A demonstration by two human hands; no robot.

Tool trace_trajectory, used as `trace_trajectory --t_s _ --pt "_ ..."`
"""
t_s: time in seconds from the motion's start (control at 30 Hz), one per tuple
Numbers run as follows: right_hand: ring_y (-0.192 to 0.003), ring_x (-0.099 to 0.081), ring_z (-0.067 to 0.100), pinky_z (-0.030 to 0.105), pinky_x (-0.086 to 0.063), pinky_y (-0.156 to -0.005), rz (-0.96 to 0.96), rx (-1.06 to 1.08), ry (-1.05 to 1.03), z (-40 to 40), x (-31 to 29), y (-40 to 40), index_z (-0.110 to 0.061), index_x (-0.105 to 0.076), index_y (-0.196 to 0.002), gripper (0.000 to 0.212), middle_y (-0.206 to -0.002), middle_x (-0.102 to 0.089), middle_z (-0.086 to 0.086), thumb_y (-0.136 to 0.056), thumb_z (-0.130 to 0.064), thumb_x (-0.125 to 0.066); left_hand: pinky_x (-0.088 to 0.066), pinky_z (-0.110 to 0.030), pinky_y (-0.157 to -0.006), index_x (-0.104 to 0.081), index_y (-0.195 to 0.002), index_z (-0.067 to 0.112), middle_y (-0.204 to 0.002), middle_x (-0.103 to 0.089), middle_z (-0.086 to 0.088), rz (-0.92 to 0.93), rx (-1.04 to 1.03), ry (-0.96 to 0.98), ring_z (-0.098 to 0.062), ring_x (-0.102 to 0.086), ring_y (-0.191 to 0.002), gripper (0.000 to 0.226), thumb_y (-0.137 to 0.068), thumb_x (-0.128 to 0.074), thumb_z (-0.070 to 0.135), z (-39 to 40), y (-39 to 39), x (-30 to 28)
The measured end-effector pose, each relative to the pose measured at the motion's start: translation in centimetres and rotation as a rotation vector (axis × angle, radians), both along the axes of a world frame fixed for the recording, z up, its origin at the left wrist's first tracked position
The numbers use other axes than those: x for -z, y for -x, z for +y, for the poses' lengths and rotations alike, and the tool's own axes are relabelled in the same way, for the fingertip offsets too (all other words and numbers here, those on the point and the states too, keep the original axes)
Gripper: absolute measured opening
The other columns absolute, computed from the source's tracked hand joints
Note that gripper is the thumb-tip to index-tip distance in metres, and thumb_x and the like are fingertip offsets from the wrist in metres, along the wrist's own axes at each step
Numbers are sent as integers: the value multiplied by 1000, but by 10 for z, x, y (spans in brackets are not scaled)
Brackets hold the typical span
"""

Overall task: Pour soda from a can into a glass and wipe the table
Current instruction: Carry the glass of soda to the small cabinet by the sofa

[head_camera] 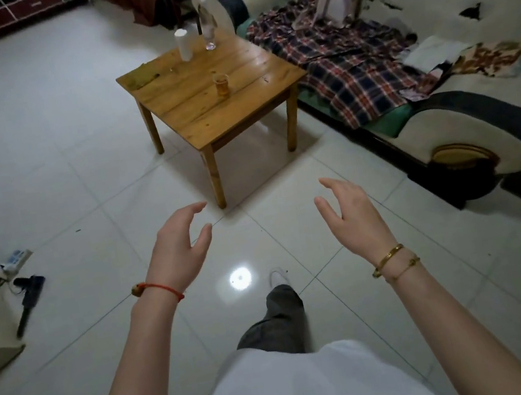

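From the head camera, both arms reach forward over glossy pale floor tiles (75,181). The left hand (179,246), a red string bracelet at its wrist, hangs in the air with fingers loosely curved and nothing in them. The right hand (349,213), two thin gold bangles at the wrist, matches it: fingers relaxed and spread, grasping nothing. Both hover well short of the table.

Farther off stands the small square wooden table (254,94), honey-coloured planks with a shiny varnish on four straight legs. Near the middle of its top sits a short clear glass (222,86) with amber liquid in it. At the far edge stands a tall white cylinder (183,44), smooth and matte; whether that is the can I cannot tell. Just right of it is a clear stemmed glass (208,34), blurred. On the far-left corner lies a flat olive-brown cloth (142,77), soft and crumpled.

Right of the table runs a white sofa (470,132) with rounded dark-trimmed arms, draped in a rumpled plaid blanket (342,57) of red, navy and white. At the near bottom, a white shirt and one grey trouser leg show.
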State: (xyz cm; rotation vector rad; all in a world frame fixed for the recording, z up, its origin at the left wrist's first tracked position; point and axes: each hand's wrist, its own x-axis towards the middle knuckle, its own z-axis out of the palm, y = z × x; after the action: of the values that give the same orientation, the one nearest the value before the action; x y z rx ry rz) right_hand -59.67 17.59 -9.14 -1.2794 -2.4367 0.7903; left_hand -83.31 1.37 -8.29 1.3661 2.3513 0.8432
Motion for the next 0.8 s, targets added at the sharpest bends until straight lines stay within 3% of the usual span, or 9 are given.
trace_trajectory --t_s 0.43,0.8 --pt "-137 -34 15 28 -26 -112 7 38 -6 234 -28 100 -16 -39 -145 50 -145 -46 2 -102 -40 -39 -39 -26 -101 -53 -136 16 -134 -58 -1 -31 14 -41 -16 -53 -123 42 -96 -57 26 241 101 -17" --pt "-136 -37 14 28 -29 -111 15 -42 44 355 -7 187 -15 -40 -144 50 -144 -47 1 -101 -41 -39 -38 -27 -106 -51 -138 18 -137 -56 0 -41 -33 3 -14 -50 -128 42 -97 -55 25 352 165 -14"
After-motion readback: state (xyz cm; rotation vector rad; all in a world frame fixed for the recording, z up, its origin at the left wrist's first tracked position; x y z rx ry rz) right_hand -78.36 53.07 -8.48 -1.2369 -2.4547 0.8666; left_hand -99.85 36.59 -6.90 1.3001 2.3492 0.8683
